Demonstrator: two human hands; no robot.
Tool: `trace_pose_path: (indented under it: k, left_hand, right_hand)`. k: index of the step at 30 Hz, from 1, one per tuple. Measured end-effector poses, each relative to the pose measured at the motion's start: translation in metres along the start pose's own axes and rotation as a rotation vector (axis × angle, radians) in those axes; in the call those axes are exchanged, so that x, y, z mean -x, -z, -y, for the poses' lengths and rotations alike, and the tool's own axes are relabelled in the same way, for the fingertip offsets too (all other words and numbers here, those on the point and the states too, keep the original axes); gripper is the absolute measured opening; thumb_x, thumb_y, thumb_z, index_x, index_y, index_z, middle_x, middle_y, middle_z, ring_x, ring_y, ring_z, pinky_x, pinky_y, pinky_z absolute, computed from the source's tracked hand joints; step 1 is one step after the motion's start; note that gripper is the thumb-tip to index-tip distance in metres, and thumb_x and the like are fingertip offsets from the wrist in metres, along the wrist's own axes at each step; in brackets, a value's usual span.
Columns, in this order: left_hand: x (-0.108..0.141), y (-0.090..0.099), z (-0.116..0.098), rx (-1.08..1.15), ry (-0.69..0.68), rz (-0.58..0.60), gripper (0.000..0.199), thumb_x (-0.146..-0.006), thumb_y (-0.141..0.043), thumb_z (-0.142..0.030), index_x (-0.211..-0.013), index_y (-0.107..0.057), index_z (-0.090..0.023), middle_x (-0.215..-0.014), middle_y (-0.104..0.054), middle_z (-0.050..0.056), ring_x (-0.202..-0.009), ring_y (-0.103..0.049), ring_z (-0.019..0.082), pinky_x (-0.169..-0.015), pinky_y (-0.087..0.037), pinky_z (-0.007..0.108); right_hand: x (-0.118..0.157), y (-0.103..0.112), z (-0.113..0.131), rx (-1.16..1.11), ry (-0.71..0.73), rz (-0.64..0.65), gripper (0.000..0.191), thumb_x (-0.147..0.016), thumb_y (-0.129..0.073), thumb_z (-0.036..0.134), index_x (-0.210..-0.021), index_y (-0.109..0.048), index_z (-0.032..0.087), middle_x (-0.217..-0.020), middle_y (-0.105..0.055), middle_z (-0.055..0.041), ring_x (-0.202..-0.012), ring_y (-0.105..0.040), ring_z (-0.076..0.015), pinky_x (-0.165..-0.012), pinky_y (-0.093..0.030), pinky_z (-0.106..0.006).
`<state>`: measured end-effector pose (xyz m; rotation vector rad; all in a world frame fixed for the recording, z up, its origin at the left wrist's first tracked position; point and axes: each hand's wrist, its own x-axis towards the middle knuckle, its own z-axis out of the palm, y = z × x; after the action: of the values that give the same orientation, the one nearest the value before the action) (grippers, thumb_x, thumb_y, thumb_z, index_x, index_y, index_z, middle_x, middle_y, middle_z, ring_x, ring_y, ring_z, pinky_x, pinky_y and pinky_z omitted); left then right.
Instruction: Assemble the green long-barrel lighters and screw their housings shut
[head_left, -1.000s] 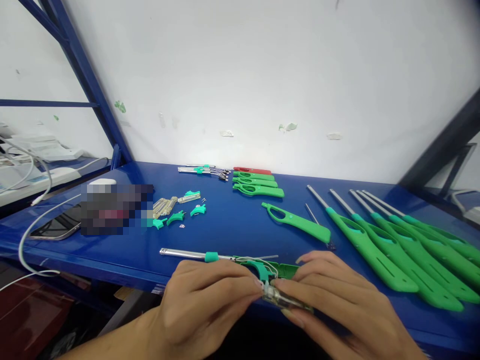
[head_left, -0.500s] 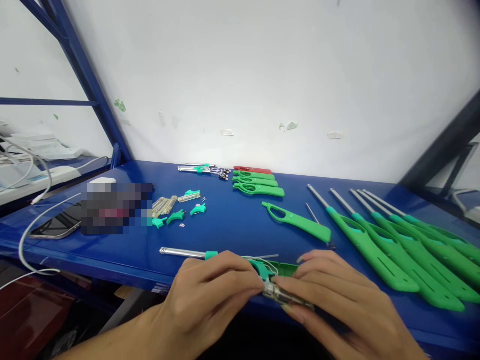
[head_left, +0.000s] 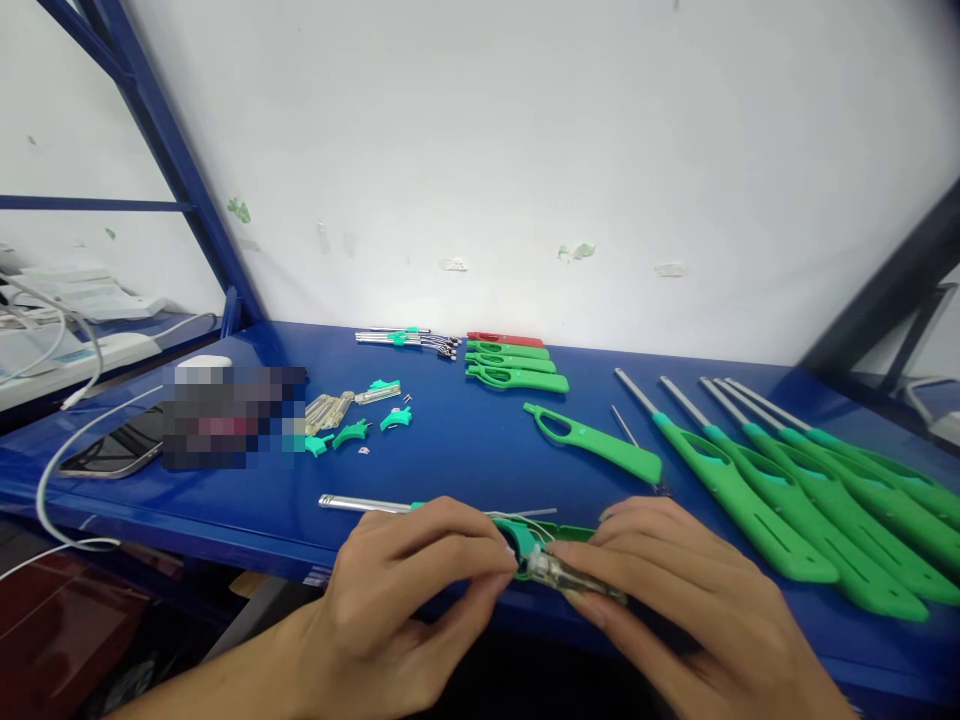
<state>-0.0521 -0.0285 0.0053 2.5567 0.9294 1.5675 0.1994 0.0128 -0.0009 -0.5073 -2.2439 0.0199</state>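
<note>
My right hand pinches a clear fuel tank between thumb and fingers at the lower middle. Beside the tank's left end, my left hand is closed at the teal trigger; what its fingertips grip is hidden. Under both hands lies a green lighter housing, largely covered. A silver tube sticks out to the left of my left hand. Thin white wires loop above the trigger.
Finished-looking green lighters lie at the right. Behind my hands is a green shell. More shells and wired tubes rest near the wall. Clear tanks, teal triggers and a phone are at the left.
My left fingertips have drawn slightly left, away from the tank, showing more of the trigger. The tank in my right hand has shifted slightly and more of its end shows.
</note>
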Motion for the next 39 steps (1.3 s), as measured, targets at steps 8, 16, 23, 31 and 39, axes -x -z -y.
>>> trace_pose_path:
  k: [8,16,23,31,39]
  left_hand:
    - [0.003,-0.003,0.005,-0.051,-0.023,0.007,0.022,-0.094,-0.064,0.002,-0.105,-0.073,-0.015,-0.092,-0.081,0.004,-0.079,-0.08,0.013,-0.073,-0.063,0.016]
    - [0.008,0.0,0.006,-0.129,-0.079,0.015,0.021,-0.102,-0.062,-0.003,-0.112,-0.076,-0.016,-0.101,-0.083,0.005,-0.083,-0.081,0.012,-0.076,-0.065,0.016]
    - [0.009,-0.003,0.008,-0.036,-0.048,0.031,0.022,-0.101,-0.061,0.001,-0.111,-0.074,-0.013,-0.1,-0.081,0.006,-0.086,-0.08,0.013,-0.08,-0.063,0.016]
    - [0.012,-0.007,0.005,0.022,-0.016,0.017,0.02,-0.103,-0.061,-0.001,-0.111,-0.074,-0.014,-0.102,-0.077,0.009,-0.084,-0.078,0.016,-0.074,-0.063,0.021]
    - [0.014,-0.009,0.006,0.069,-0.014,0.025,0.017,-0.104,-0.062,-0.002,-0.111,-0.074,-0.011,-0.098,-0.075,0.008,-0.083,-0.074,0.014,-0.074,-0.06,0.021]
  right_hand:
    - [0.001,-0.002,-0.001,0.0,-0.011,0.034,0.016,-0.101,-0.071,0.021,-0.115,-0.078,0.02,-0.093,-0.082,-0.0035,-0.085,-0.076,-0.0166,-0.08,-0.064,-0.029]
    - [-0.001,-0.001,0.001,0.021,-0.009,0.02,0.015,-0.104,-0.067,0.022,-0.116,-0.076,0.02,-0.093,-0.083,-0.0027,-0.082,-0.075,-0.0163,-0.079,-0.064,-0.028]
    - [0.0,0.0,0.002,0.042,-0.044,0.022,0.014,-0.105,-0.065,0.025,-0.116,-0.074,0.023,-0.09,-0.081,0.0009,-0.08,-0.075,-0.0137,-0.075,-0.063,-0.025]
    - [0.0,0.0,0.001,0.021,-0.015,0.031,0.014,-0.106,-0.065,0.023,-0.117,-0.073,0.021,-0.092,-0.082,0.0007,-0.082,-0.075,-0.0123,-0.077,-0.063,-0.022]
    - [0.001,0.0,0.003,0.014,-0.074,0.007,0.015,-0.107,-0.064,0.028,-0.118,-0.074,0.025,-0.091,-0.081,0.002,-0.081,-0.075,-0.0101,-0.076,-0.062,-0.018]
